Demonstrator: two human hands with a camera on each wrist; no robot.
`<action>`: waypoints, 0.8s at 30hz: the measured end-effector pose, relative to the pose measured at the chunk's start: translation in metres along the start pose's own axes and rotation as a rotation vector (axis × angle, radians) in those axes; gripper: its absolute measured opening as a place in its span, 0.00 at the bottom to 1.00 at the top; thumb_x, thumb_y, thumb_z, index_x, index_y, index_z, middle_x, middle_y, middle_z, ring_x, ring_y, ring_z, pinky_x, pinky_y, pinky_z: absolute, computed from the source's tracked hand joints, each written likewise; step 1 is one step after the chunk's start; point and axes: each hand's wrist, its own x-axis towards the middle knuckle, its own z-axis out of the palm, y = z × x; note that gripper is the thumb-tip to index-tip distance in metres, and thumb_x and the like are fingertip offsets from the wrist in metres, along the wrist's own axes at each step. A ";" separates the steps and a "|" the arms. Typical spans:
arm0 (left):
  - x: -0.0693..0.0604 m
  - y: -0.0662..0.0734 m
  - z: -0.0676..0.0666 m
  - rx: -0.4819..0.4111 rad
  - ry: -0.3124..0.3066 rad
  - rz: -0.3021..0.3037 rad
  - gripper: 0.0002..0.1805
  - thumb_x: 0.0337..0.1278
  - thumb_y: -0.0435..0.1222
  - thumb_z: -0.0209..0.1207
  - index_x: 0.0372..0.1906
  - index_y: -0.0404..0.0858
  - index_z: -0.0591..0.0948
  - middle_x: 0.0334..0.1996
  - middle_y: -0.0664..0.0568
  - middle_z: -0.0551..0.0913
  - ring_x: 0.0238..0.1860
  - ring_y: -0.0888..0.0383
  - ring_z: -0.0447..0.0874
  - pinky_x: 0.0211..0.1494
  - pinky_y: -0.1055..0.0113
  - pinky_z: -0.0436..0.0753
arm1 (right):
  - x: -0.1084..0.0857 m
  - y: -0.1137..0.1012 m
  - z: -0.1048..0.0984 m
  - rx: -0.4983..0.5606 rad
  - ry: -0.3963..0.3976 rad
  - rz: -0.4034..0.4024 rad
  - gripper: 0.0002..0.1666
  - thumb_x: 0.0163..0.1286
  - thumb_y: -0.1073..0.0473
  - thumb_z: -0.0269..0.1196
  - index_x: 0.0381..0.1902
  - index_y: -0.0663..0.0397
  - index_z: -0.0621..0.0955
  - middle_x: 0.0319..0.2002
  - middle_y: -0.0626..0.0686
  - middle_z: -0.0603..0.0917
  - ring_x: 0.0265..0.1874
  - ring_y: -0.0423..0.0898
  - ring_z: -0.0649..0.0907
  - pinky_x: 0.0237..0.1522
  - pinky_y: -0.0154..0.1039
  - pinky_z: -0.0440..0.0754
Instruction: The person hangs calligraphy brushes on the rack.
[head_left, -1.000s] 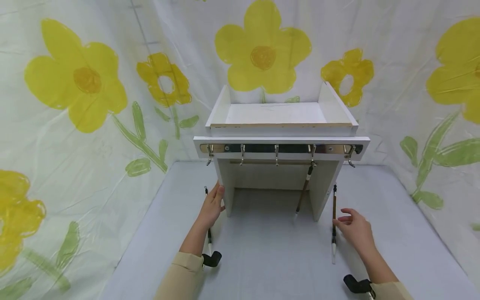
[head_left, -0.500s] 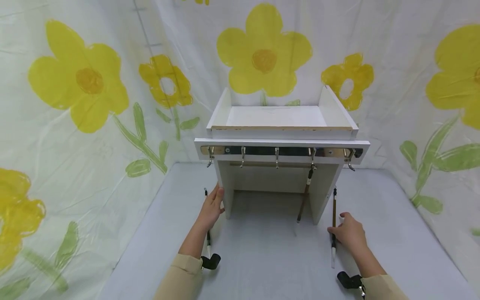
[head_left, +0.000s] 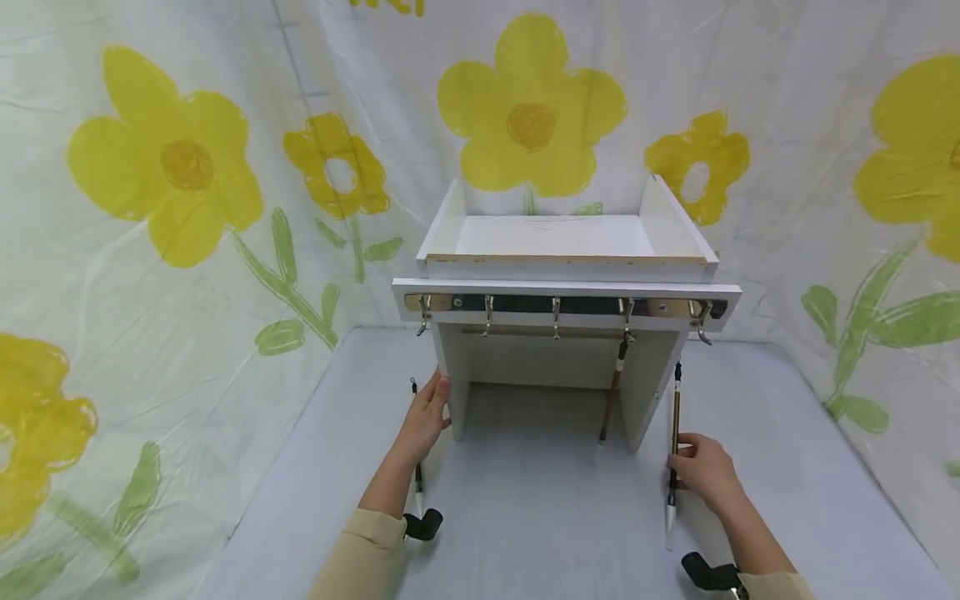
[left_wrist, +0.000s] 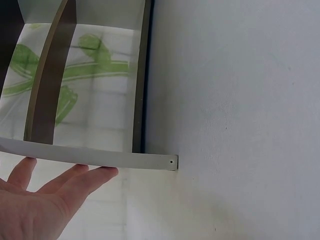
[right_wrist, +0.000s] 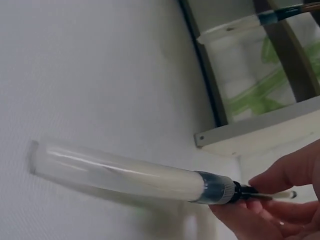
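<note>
My left hand [head_left: 424,419] rests against the left side panel of a white shelf unit [head_left: 459,392], its fingers extended along the panel in the left wrist view. To the right of the unit, my right hand [head_left: 705,468] pinches a brush [head_left: 676,417] between thumb and fingers. That brush has a dark ferrule and a clear cap [right_wrist: 115,172] over its pale tip. Another brush [head_left: 615,383] hangs from the fourth hook [head_left: 627,317] of the metal hook rail [head_left: 528,305] on the unit's front.
A third brush [head_left: 418,472] lies on the white table surface [head_left: 540,517] left of the unit, partly hidden by my left forearm. An open-topped compartment [head_left: 555,235] forms the unit's upper part. Behind stands a white curtain [head_left: 420,50] with yellow flowers.
My right hand has closed its fingers on the brush at the right, which has shifted slightly to the right. My left hand keeps its place at the panel. The view has tilted slightly.
</note>
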 end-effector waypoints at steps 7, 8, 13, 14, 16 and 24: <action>-0.002 0.001 0.001 -0.014 0.008 0.008 0.40 0.73 0.66 0.37 0.82 0.52 0.52 0.81 0.48 0.52 0.76 0.36 0.59 0.63 0.39 0.78 | -0.016 -0.014 -0.003 0.185 0.047 -0.036 0.28 0.78 0.65 0.53 0.68 0.75 0.61 0.48 0.72 0.85 0.38 0.54 0.91 0.35 0.42 0.91; -0.002 0.001 0.001 -0.018 0.008 0.010 0.40 0.73 0.65 0.37 0.82 0.52 0.52 0.81 0.47 0.52 0.76 0.36 0.59 0.63 0.39 0.78 | -0.018 -0.017 -0.004 0.209 0.065 -0.053 0.27 0.78 0.64 0.53 0.68 0.74 0.61 0.48 0.72 0.85 0.38 0.52 0.91 0.35 0.42 0.91; 0.000 0.001 0.002 -0.031 0.004 0.016 0.38 0.74 0.64 0.37 0.82 0.54 0.52 0.81 0.46 0.52 0.76 0.35 0.60 0.63 0.37 0.77 | -0.034 -0.029 -0.008 0.276 0.174 -0.187 0.22 0.82 0.59 0.50 0.65 0.68 0.65 0.42 0.63 0.89 0.32 0.41 0.90 0.35 0.40 0.91; 0.000 0.001 0.003 -0.033 0.005 0.014 0.38 0.74 0.64 0.37 0.82 0.54 0.52 0.81 0.47 0.52 0.76 0.35 0.60 0.62 0.37 0.77 | -0.036 -0.031 -0.009 0.288 0.191 -0.213 0.21 0.82 0.58 0.50 0.64 0.67 0.66 0.40 0.58 0.90 0.31 0.40 0.90 0.35 0.40 0.91; 0.000 0.001 0.003 -0.036 0.007 0.010 0.38 0.74 0.64 0.38 0.81 0.56 0.53 0.81 0.47 0.53 0.76 0.36 0.60 0.63 0.36 0.77 | -0.041 -0.034 -0.009 0.303 0.214 -0.259 0.19 0.83 0.56 0.48 0.62 0.65 0.67 0.37 0.48 0.90 0.31 0.38 0.90 0.35 0.39 0.90; -0.002 0.001 0.002 -0.035 0.015 0.010 0.39 0.72 0.66 0.39 0.81 0.58 0.53 0.81 0.48 0.53 0.76 0.37 0.60 0.63 0.35 0.76 | -0.052 -0.047 -0.005 0.286 0.289 -0.381 0.17 0.84 0.57 0.45 0.62 0.63 0.67 0.39 0.37 0.87 0.35 0.36 0.89 0.38 0.33 0.89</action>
